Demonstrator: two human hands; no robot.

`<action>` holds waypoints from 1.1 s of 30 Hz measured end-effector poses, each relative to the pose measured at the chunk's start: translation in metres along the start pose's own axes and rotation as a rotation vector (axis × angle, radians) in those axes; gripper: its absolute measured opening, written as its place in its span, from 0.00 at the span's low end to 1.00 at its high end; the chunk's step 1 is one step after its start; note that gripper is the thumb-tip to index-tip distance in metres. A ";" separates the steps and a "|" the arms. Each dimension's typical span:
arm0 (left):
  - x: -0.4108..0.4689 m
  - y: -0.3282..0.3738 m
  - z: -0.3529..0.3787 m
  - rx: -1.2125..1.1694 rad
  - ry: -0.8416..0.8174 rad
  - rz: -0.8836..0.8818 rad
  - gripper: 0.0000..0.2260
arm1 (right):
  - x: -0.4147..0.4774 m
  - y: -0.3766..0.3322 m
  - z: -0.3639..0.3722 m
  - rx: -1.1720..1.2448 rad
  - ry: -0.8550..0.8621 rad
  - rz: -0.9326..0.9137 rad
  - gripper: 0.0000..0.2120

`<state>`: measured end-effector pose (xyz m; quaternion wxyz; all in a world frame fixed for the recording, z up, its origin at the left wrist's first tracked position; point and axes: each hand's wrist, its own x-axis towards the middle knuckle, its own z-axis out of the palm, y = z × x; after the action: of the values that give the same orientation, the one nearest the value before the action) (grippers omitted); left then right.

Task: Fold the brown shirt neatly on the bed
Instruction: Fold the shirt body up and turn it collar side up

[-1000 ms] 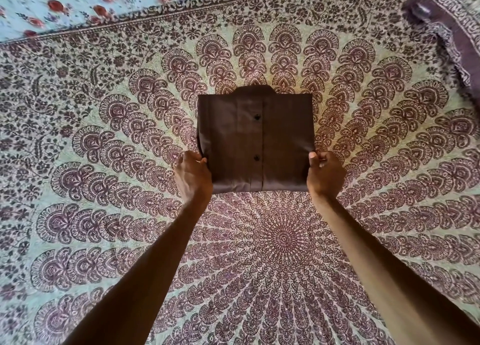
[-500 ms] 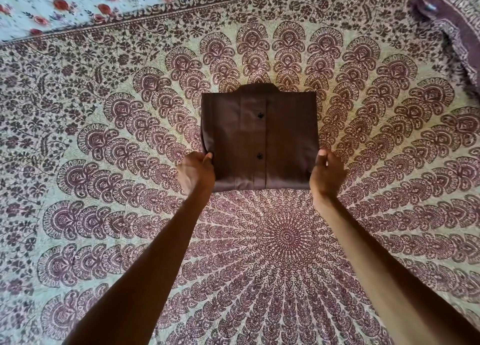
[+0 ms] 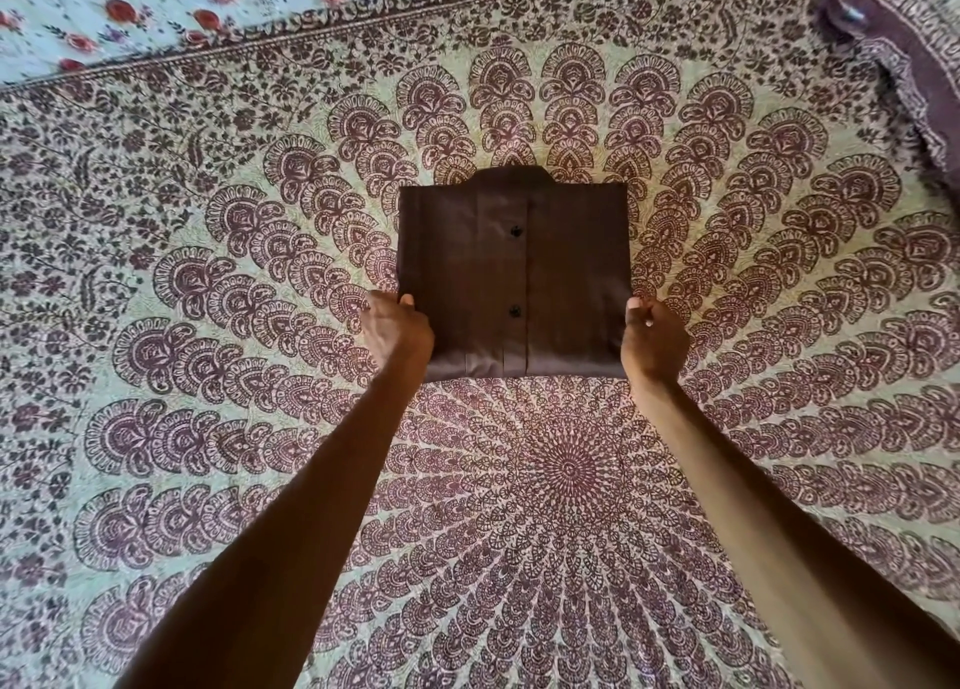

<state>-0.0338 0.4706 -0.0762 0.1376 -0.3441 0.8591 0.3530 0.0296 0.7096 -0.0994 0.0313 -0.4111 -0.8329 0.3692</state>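
Observation:
The brown shirt (image 3: 519, 278) lies folded into a neat rectangle on the patterned bed cover (image 3: 571, 470), button placket up, two dark buttons showing, collar at the far edge. My left hand (image 3: 397, 332) grips the shirt's near left corner, thumb on top of the cloth. At the near right corner, my right hand (image 3: 654, 340) has its fingers curled around the shirt's edge. Both arms reach straight out from the bottom of the view.
The mandala-print cover fills nearly the whole view. A floral sheet with red roses (image 3: 156, 8) shows beyond its far left border. A bunched fold of bordered cloth (image 3: 904, 65) lies at the far right.
Both hands have stayed at the shirt's near corners; the folded shirt has shifted only slightly on the cover. The right fingers have curled more tightly.

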 end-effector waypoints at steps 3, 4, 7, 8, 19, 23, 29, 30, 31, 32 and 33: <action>0.003 -0.002 -0.003 -0.053 0.034 -0.011 0.13 | 0.000 0.000 0.001 0.038 0.031 -0.009 0.15; 0.006 -0.001 -0.005 -0.131 0.036 -0.032 0.13 | 0.001 0.000 0.001 0.047 0.036 -0.008 0.15; 0.022 -0.008 -0.013 -0.321 -0.174 -0.164 0.16 | 0.004 0.000 -0.002 0.116 -0.012 0.089 0.13; 0.029 -0.014 -0.015 -0.313 -0.216 -0.232 0.16 | 0.006 0.001 -0.003 0.152 -0.043 0.132 0.13; 0.041 -0.030 -0.044 -0.544 -0.528 -0.202 0.05 | 0.018 0.003 -0.014 0.415 -0.123 0.414 0.14; 0.032 -0.042 -0.036 -0.514 -0.527 -0.157 0.05 | 0.014 0.002 -0.010 0.356 -0.094 0.355 0.15; 0.034 -0.040 -0.044 -0.474 -0.580 -0.309 0.02 | 0.018 0.009 -0.017 0.362 -0.182 0.342 0.16; 0.033 -0.040 -0.046 -0.402 -0.597 -0.321 0.02 | 0.019 0.011 -0.018 0.384 -0.211 0.344 0.15; 0.033 -0.040 -0.048 -0.337 -0.618 -0.326 0.02 | 0.019 0.013 -0.018 0.391 -0.229 0.343 0.14; 0.033 -0.040 -0.049 -0.285 -0.614 -0.316 0.02 | 0.019 0.014 -0.018 0.385 -0.233 0.342 0.13; 0.033 -0.043 -0.048 -0.269 -0.604 -0.301 0.02 | 0.019 0.015 -0.017 0.373 -0.222 0.335 0.11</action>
<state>-0.0282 0.3986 -0.0794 0.3890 -0.3622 0.6653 0.5244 0.0334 0.7389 -0.1011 -0.0467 -0.4874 -0.6692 0.5590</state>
